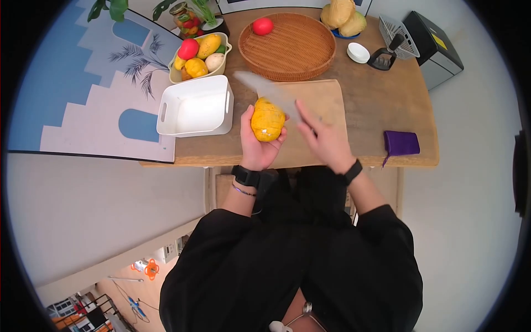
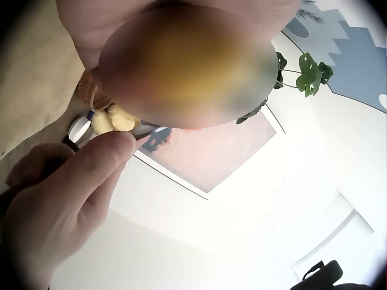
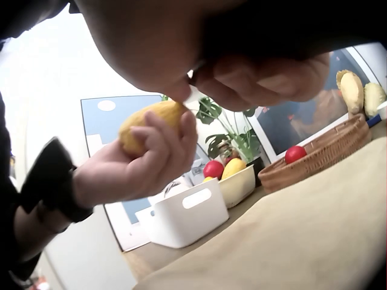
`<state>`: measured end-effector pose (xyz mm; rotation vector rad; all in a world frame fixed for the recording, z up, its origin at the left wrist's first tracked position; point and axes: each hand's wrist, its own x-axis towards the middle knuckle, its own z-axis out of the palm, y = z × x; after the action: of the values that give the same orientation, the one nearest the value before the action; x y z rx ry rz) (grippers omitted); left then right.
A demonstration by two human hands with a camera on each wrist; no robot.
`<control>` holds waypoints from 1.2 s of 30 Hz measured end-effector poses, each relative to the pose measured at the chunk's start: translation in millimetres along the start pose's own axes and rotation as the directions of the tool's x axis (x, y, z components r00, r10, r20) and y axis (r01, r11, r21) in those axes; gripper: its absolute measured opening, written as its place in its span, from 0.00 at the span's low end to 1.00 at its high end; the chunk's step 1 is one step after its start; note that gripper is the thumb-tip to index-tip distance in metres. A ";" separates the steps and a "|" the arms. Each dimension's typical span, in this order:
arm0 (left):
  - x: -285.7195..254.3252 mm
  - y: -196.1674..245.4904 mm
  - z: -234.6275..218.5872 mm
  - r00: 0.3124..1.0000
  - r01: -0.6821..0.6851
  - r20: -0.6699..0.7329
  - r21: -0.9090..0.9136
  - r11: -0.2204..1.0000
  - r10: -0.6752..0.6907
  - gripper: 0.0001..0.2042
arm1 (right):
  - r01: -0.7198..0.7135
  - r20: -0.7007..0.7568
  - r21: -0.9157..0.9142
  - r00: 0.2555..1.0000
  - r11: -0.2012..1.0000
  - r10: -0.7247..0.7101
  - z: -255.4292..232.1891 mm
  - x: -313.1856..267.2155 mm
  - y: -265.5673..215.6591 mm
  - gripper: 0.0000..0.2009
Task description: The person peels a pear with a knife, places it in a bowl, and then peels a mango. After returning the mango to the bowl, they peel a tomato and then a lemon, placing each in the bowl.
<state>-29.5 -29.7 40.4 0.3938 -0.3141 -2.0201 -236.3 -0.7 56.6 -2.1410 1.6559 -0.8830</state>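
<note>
A yellow oval fruit [image 1: 267,120] with thin brownish lines over its skin rests in my left hand [image 1: 256,152], whose fingers and thumb curl up around its sides. My right hand [image 1: 327,145] grips a knife by its handle. The broad blade [image 1: 271,94] points up and left, overlapping the fruit's top edge in the head view; it is blurred. In the left wrist view the fruit [image 2: 187,66] is large and out of focus. The right wrist view shows my left fingers wrapped over the fruit [image 3: 134,128], while the right hand hides most of the knife.
A brown paper sheet [image 1: 318,110] lies under the hands. Left of it stand a white bin [image 1: 193,108] and a bowl [image 1: 222,69] of fruit. Behind is a wicker tray [image 1: 287,50] with a red fruit [image 1: 263,26]. A purple pouch [image 1: 402,143] lies at right.
</note>
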 end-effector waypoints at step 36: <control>7.3 -3.7 17.7 0.936 0.020 -0.351 -0.054 0.998 -0.037 0.25 | 0.157 0.031 -0.110 0.987 0.981 -0.155 0.6 -27.7 -0.9 0.31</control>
<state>-42.8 -33.6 54.1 0.7209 -0.0348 -1.9358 -239.4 25.6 48.7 -2.3750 1.5788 -0.8234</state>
